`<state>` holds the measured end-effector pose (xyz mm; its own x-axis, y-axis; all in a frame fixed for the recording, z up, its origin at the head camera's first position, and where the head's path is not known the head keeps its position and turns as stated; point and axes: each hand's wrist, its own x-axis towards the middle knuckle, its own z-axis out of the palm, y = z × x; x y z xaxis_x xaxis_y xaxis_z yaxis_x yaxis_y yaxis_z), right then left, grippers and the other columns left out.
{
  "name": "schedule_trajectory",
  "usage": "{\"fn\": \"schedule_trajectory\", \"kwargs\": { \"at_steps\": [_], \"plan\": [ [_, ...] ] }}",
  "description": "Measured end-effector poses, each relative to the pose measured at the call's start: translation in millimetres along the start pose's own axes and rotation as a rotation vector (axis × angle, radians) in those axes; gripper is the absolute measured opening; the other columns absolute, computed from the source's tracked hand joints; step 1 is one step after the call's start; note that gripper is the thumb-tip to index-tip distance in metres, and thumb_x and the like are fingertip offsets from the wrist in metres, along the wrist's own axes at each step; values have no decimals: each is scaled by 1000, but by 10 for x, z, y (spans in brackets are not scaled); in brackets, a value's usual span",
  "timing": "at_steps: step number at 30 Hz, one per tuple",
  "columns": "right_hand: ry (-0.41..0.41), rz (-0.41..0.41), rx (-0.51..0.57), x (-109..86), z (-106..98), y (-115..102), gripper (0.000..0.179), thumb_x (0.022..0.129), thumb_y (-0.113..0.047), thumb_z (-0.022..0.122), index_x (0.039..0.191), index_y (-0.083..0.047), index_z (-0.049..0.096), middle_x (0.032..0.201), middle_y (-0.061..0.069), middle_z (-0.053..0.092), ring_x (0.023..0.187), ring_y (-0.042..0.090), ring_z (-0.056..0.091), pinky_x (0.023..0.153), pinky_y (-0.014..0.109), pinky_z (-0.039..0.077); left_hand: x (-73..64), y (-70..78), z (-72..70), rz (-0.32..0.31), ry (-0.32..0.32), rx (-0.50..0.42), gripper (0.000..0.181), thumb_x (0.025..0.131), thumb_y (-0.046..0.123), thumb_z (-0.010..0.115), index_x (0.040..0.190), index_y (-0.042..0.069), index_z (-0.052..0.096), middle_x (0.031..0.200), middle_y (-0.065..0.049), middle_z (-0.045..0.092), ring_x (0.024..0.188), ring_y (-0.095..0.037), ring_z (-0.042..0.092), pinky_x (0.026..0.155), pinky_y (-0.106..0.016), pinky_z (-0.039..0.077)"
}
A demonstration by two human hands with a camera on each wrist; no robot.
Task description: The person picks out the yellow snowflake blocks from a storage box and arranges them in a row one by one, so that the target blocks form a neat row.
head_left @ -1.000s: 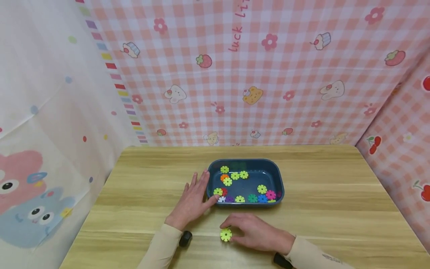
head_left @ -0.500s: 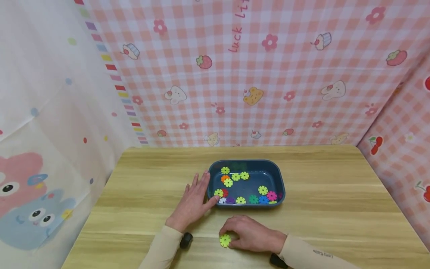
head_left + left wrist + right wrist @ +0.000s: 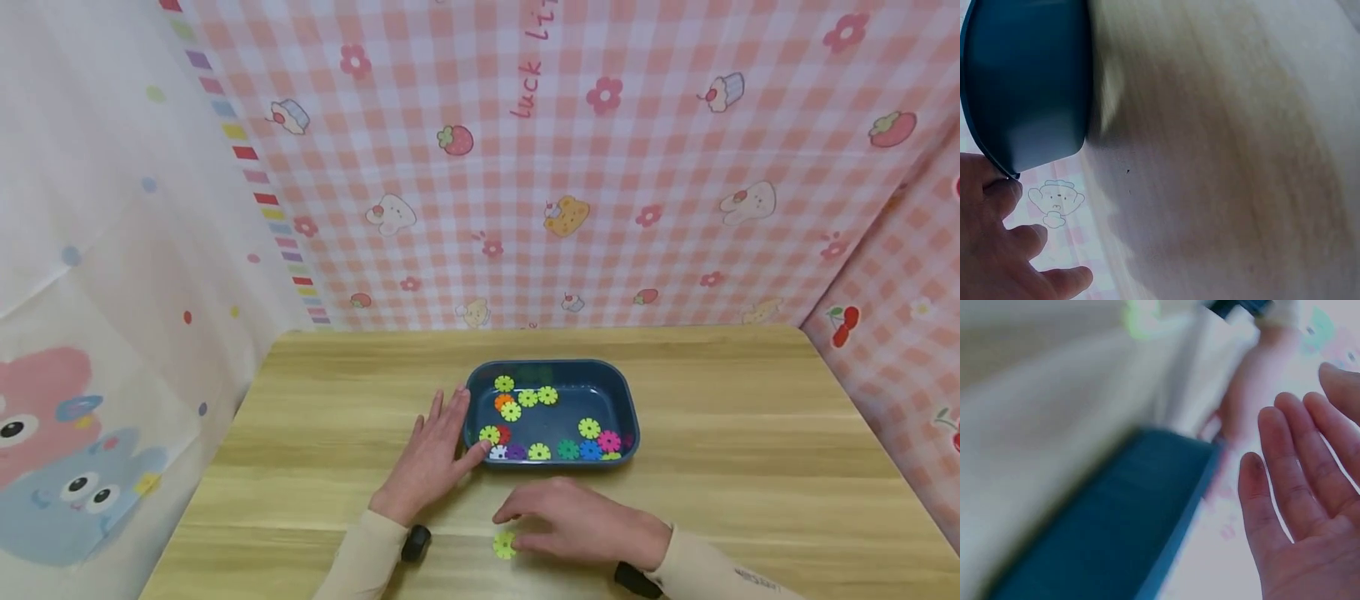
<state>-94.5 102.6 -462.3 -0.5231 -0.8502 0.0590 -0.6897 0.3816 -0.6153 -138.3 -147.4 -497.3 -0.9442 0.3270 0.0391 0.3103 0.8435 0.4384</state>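
Observation:
A dark blue plastic bin (image 3: 557,462) stands on the wooden table, holding several notched flower-shaped discs, mostly yellow-green. My left hand (image 3: 427,467) rests at its left end, straight fingers along the side and thumb over the near rim. In the left wrist view, fingertips (image 3: 1010,190) touch the bin's rim (image 3: 977,134). One yellow-green notched disc (image 3: 503,545) lies on the table in front of the bin. Beside and partly over it is my right hand (image 3: 577,525), its thumb tip overlapping the disc. The right wrist view shows this hand's fingers (image 3: 1291,481) extended with nothing between them.
Orange (image 3: 501,402), pink (image 3: 609,441), blue (image 3: 591,450), green (image 3: 567,449), purple (image 3: 516,452) and white discs also lie in the bin. Behind the table (image 3: 720,400) hangs a pink checked cloth (image 3: 645,258). A white printed cloth (image 3: 127,250) hangs at the left.
The disc by my right hand has come slightly nearer the table's front edge. My right hand's fingers have since spread and lifted off it. The left hand keeps its place on the bin.

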Motion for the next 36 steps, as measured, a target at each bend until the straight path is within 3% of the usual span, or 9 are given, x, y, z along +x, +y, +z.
{"fn": "schedule_trajectory", "kwargs": {
  "at_steps": [3, 6, 9, 16, 24, 36],
  "plan": [
    [109, -52, 9, -12, -240, -21, 22, 100, -25, 71, 121, -17, 75, 116, -8, 74, 108, 4, 67, 94, 28, 56, -5, 4, 5, 5, -3, -9, 87, 103, 59, 52, 167, 10, 19, 172, -7, 17, 159, -37, 8, 121, -67, 19],
    [237, -95, -51, 40, -483, 41, 19, 100, -23, 71, 118, -18, 76, 114, -8, 74, 106, 7, 68, 92, 30, 58, 0, -1, 9, 12, 6, -11, 86, 104, 58, 52, 166, 9, 20, 172, -7, 19, 158, -37, 9, 120, -68, 20],
    [280, -68, -106, 145, -683, 153, 19, 100, -20, 72, 118, -18, 75, 114, -7, 73, 107, 9, 68, 91, 34, 58, -3, -13, 14, 19, 7, -8, 85, 104, 57, 53, 166, 9, 21, 172, -8, 20, 158, -38, 10, 119, -69, 21],
    [173, 103, -161, 470, -885, 482, 29, 101, -21, 70, 129, -13, 72, 127, 0, 70, 121, 19, 65, 103, 42, 53, -2, -16, 18, 22, 13, -9, 86, 103, 56, 54, 166, 9, 20, 172, -8, 19, 158, -38, 11, 119, -69, 21],
    [27, 215, -120, 735, -805, 796, 41, 102, -19, 68, 141, -5, 63, 141, 10, 64, 131, 28, 60, 110, 48, 48, -18, -23, 56, 18, 4, -10, 85, 104, 55, 54, 166, 8, 21, 172, -7, 18, 158, -39, 12, 118, -70, 22],
    [-7, 294, -51, 867, -642, 998, 45, 101, -17, 69, 143, -4, 61, 143, 12, 62, 131, 28, 59, 111, 48, 47, -22, 2, 31, -3, -3, -18, 83, 104, 55, 53, 166, 9, 20, 173, -6, 17, 158, -37, 11, 120, -67, 22]
  ]
}}
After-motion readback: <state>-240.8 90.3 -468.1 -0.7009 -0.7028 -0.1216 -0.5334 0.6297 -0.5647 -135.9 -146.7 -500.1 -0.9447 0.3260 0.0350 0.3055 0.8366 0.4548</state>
